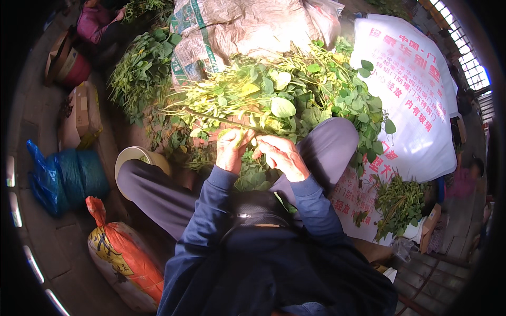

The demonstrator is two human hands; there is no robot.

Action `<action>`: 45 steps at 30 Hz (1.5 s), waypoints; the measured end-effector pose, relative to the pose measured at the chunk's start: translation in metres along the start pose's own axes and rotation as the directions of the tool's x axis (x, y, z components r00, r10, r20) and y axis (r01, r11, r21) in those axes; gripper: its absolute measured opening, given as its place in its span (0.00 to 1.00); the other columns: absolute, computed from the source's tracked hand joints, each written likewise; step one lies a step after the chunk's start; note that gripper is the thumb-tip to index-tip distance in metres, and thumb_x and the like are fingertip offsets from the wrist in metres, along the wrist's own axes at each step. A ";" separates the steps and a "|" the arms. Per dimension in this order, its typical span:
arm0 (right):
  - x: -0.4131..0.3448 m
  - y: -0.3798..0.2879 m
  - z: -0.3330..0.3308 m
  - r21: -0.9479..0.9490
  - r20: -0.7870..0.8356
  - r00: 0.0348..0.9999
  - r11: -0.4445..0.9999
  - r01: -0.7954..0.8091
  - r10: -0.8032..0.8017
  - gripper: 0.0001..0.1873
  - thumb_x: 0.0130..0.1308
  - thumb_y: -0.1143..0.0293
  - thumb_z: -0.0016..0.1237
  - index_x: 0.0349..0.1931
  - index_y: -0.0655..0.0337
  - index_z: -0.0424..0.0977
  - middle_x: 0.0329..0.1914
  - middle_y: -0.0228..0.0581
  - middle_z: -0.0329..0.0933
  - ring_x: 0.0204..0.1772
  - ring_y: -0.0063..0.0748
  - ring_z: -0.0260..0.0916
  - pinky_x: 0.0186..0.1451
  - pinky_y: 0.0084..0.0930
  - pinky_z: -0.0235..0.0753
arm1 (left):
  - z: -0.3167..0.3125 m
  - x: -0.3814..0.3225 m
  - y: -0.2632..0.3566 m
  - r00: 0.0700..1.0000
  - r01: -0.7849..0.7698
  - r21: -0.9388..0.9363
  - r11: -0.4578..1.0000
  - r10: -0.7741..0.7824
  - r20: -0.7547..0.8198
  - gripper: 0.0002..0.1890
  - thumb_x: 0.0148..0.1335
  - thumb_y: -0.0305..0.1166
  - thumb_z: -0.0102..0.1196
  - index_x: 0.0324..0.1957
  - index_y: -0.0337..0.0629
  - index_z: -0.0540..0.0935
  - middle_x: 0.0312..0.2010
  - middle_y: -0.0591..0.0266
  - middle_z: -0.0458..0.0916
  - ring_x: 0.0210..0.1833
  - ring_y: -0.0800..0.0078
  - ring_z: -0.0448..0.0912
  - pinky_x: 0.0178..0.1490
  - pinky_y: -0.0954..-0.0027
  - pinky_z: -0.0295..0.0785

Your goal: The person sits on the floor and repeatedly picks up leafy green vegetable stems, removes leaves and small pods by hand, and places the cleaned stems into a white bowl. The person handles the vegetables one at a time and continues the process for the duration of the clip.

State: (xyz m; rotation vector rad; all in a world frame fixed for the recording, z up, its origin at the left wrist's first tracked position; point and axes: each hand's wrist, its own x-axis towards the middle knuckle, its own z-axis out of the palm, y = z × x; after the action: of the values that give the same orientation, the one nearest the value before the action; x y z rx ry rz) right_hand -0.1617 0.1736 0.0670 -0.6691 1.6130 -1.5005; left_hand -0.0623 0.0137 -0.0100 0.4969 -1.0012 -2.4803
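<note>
My left hand holds green bean pods between thumb and fingers. Close on its right, my right hand is curled with its fingertips pinched on part of a bean plant; exactly which part is hidden by the fingers. A brown bean stalk runs slantwise just beyond both hands. Past it lies a large heap of pulled bean plants with pods and broad leaves. More green leaves lie below the hands, between my knees.
A pale bucket stands by my left knee. Sacks lie around: a woven one ahead, a white printed one at right, an orange one at lower left. A blue bag and cardboard box stand left. Another person sits upper left.
</note>
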 end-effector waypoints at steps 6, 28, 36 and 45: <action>-0.001 0.000 0.001 0.049 0.013 1.000 0.998 -0.027 0.026 0.21 0.80 0.62 0.48 0.61 0.72 0.75 0.40 0.37 0.85 0.27 0.15 0.66 0.30 0.16 0.69 | -0.003 -0.001 -0.002 1.000 -0.004 0.013 1.000 0.004 -0.004 0.10 0.72 0.38 0.63 0.36 0.45 0.82 0.42 0.63 0.89 0.45 0.82 0.86 0.31 0.85 0.63; 0.008 0.014 -0.007 0.257 0.032 0.986 0.952 -0.164 0.161 0.18 0.76 0.66 0.50 0.58 0.68 0.75 0.38 0.34 0.82 0.27 0.12 0.62 0.26 0.14 0.57 | 0.031 -0.020 0.034 0.993 0.119 0.282 0.952 -0.112 -0.043 0.05 0.69 0.25 0.64 0.41 0.33 0.86 0.33 0.59 0.88 0.25 0.77 0.79 0.32 0.77 0.73; 0.009 0.007 0.001 0.113 0.017 0.999 0.993 -0.034 0.032 0.19 0.78 0.61 0.50 0.57 0.68 0.77 0.37 0.33 0.82 0.27 0.13 0.64 0.28 0.14 0.62 | 0.018 -0.017 0.020 0.994 0.107 0.204 0.973 -0.104 -0.027 0.12 0.74 0.31 0.56 0.52 0.36 0.85 0.29 0.68 0.82 0.23 0.84 0.75 0.24 0.83 0.60; 0.009 0.001 0.005 -0.013 0.016 1.000 1.000 -0.004 0.004 0.21 0.79 0.56 0.49 0.57 0.66 0.78 0.37 0.32 0.82 0.28 0.14 0.65 0.30 0.16 0.66 | 0.013 -0.017 0.024 0.983 0.183 0.054 0.982 -0.181 -0.044 0.14 0.72 0.26 0.53 0.54 0.30 0.84 0.29 0.68 0.79 0.21 0.86 0.70 0.24 0.84 0.57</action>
State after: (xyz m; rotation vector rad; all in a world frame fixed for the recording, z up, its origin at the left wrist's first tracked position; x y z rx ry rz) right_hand -0.1622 0.1636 0.0646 -0.6831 1.6125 -1.4798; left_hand -0.0480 0.0137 0.0186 0.6805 -1.0569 -2.5955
